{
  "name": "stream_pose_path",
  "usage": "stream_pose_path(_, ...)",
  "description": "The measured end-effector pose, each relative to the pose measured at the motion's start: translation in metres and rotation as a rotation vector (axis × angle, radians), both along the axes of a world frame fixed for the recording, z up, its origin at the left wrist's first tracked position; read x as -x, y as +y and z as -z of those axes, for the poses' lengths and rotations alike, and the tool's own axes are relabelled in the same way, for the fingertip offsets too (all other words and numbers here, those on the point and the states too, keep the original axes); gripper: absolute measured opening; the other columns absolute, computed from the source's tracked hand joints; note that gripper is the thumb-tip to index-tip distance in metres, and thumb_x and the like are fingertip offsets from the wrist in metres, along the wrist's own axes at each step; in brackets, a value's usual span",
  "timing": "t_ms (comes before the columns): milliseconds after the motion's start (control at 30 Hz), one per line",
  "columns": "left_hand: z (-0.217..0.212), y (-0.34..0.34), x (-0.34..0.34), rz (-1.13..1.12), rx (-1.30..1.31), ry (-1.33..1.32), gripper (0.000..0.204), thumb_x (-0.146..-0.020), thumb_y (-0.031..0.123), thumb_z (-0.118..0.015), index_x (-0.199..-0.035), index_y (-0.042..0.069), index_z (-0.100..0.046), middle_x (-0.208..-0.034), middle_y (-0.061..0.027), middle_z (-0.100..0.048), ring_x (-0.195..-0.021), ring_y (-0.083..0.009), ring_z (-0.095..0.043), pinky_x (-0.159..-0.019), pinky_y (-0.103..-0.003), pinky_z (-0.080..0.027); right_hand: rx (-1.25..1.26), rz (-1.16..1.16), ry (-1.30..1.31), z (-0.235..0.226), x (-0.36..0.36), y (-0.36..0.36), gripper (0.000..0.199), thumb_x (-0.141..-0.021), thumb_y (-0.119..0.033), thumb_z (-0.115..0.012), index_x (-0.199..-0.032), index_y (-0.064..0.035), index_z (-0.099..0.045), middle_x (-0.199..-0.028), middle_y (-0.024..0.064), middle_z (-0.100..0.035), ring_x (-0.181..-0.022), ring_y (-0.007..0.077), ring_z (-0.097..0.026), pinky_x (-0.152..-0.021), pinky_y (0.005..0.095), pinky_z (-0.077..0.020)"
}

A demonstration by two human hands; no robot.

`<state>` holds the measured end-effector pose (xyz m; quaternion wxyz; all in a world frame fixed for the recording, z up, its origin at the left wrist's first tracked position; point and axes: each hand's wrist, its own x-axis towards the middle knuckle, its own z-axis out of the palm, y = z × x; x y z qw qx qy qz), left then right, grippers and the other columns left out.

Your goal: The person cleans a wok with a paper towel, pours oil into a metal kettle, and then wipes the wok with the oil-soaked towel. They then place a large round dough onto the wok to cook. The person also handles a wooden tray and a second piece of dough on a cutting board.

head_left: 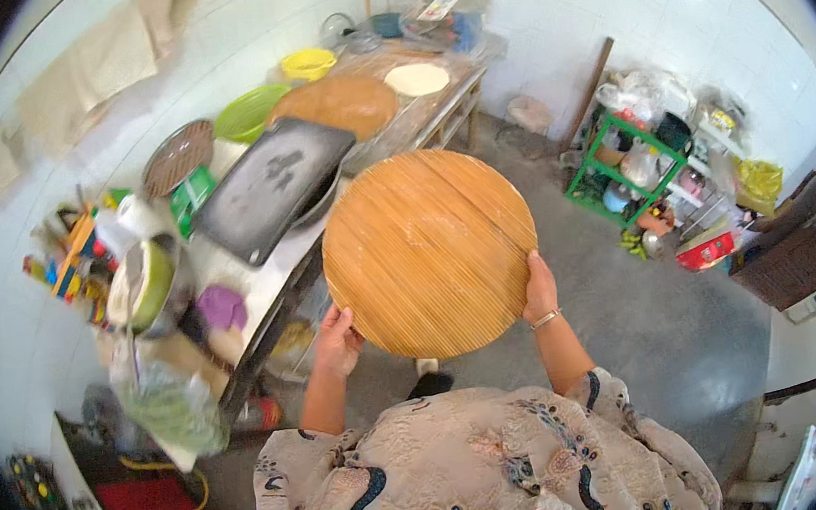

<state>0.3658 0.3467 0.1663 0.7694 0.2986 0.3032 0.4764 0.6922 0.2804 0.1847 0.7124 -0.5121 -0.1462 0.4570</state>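
A round, flat tray (431, 252) of thin straw-coloured slats is held out in front of my body, above the floor. My left hand (339, 341) grips its lower left edge, with the thumb on top. On the opposite side my right hand (539, 290), with a bracelet at the wrist, holds the lower right rim. The fingers beneath the tray are hidden from view. Some pale dusty marks show on the slats. To its left, a dark rectangular board (274, 185) lies tilted over a metal pan (322, 202) on the counter.
A long counter (263, 307) runs along the left wall. On it are a brown round board (336, 105), a flat pale dough-like round (416, 79), a green basket (251, 114), a yellow bowl (308, 63) and a pot (145, 290). A green rack (620, 170) stands at right.
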Motion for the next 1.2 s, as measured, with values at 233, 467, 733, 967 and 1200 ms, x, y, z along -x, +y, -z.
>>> stream_pose_path(233, -0.015, 0.153, -0.134, 0.18, 0.022, -0.097, 0.03, -0.089, 0.019, -0.05, -0.117, 0.008, -0.049, -0.106, -0.0009, -0.057, -0.092, -0.014, -0.057, -0.078, -0.031, -0.046, -0.045, 0.139, -0.05, -0.023, -0.129, 0.101, 0.042, -0.094, -0.032, -0.037, -0.12, -0.0008, -0.045, -0.115, 0.0096, -0.054, -0.099, 0.0217, -0.055, -0.083, 0.0358, -0.0452)
stream_pose_path(467, 0.007, 0.259, -0.222, 0.251, 0.095, -0.007, 0.027, -0.089, 0.02, -0.051, -0.113, 0.009, -0.051, -0.098, 0.0001, -0.058, -0.082, -0.0138, -0.058, -0.071, -0.03, -0.047, 0.076, 0.243, 0.113, -0.003, -0.2, 0.177, 0.042, -0.093, -0.032, -0.039, -0.12, 0.0003, -0.045, -0.116, 0.0104, -0.053, -0.099, 0.0225, -0.055, -0.083, 0.0355, -0.0458)
stream_pose_path(733, 0.04, 0.369, -0.284, -0.082, 0.198, 0.006, 0.034, -0.09, 0.024, -0.047, -0.119, 0.007, -0.046, -0.109, -0.0034, -0.056, -0.096, -0.0185, -0.057, -0.079, -0.035, -0.047, 0.147, -0.315, 0.028, 0.055, -0.326, 0.365, 0.036, -0.091, -0.029, -0.044, -0.114, -0.0021, -0.05, -0.112, 0.0091, -0.056, -0.099, 0.0202, -0.056, -0.079, 0.0363, -0.048)
stream_pose_path(967, 0.002, 0.439, -0.308, -0.526, 0.223, -0.093, 0.032, -0.089, 0.028, -0.049, -0.112, 0.006, -0.052, -0.104, -0.0036, -0.059, -0.093, -0.0191, -0.057, -0.077, -0.037, -0.048, 0.178, -0.885, 0.063, 0.023, -0.34, 0.529, 0.035, -0.091, -0.028, -0.047, -0.116, -0.0038, -0.049, -0.109, 0.006, -0.058, -0.097, 0.0179, -0.057, -0.081, 0.0351, -0.0466)
stream_pose_path(1200, 0.008, 0.471, -0.271, -0.867, 0.145, 0.238, 0.034, -0.088, 0.005, -0.044, -0.122, 0.004, -0.042, -0.107, -0.0058, -0.056, -0.093, -0.0192, -0.057, -0.071, -0.032, -0.049, 0.224, -1.159, 0.237, 0.082, -0.263, 0.674, 0.032, -0.089, -0.029, -0.05, -0.109, -0.0046, -0.052, -0.099, 0.0048, -0.059, -0.085, 0.0162, -0.058, -0.075, 0.0332, -0.0484)
